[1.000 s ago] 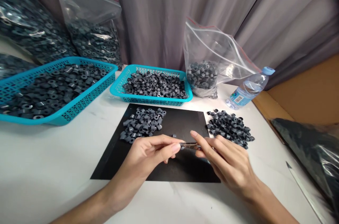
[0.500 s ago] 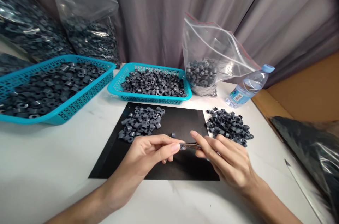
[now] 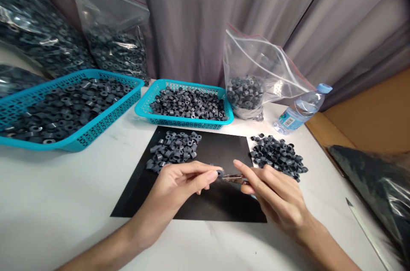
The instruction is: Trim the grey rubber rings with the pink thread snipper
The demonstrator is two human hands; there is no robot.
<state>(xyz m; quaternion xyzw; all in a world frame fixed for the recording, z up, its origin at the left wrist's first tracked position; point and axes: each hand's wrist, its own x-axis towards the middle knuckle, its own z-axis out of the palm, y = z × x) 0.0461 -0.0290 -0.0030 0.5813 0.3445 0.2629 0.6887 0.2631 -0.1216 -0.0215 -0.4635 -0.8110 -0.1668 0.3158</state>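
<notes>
Our left hand (image 3: 179, 185) pinches a grey ring (image 3: 220, 173), right hand (image 3: 280, 196) metal pliers (image 3: 233, 178); blue plastic basket (image 3: 184, 122) behind black mat (image 3: 221, 207) contains similar rings (image 3: 188, 104).

Behind the tabletop (image 3: 64, 202) there hangs a grey curtain (image 3: 192, 15), slightly purple in tone, with deep folds which look slanted toward the right. The tabletop is white, with faint grey veins like marble. At the right edge stands a brown panel (image 3: 368, 109), seemingly cardboard. The light is soft; the upper right corner is dark.
</notes>
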